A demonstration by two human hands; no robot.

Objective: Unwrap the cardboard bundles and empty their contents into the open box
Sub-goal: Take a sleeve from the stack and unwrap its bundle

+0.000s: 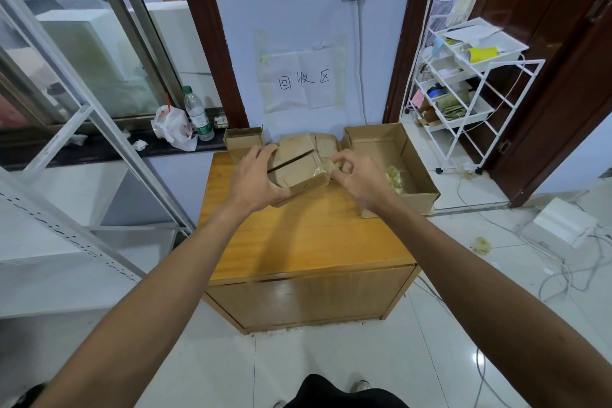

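Observation:
A flat cardboard bundle (299, 166) with a dark slit across its top lies tilted on the wooden cabinet top (298, 235). My left hand (255, 175) grips its left side. My right hand (356, 175) pinches yellowish crumpled tape (326, 167) at the bundle's right end. To the right stands the open cardboard box (409, 156) with yellowish crumpled wads (395, 179) inside. A smaller cardboard box (243, 139) stands behind my left hand, and another piece of cardboard (326, 142) lies behind the bundle.
A wall with a paper sign (304, 79) and a socket is right behind the cabinet. A plastic bottle (198, 114) and a white bag (174, 127) stand on the dark sill at left. A white wire rack (463, 93) stands at right. Cables and a yellowish wad (482, 245) lie on the floor.

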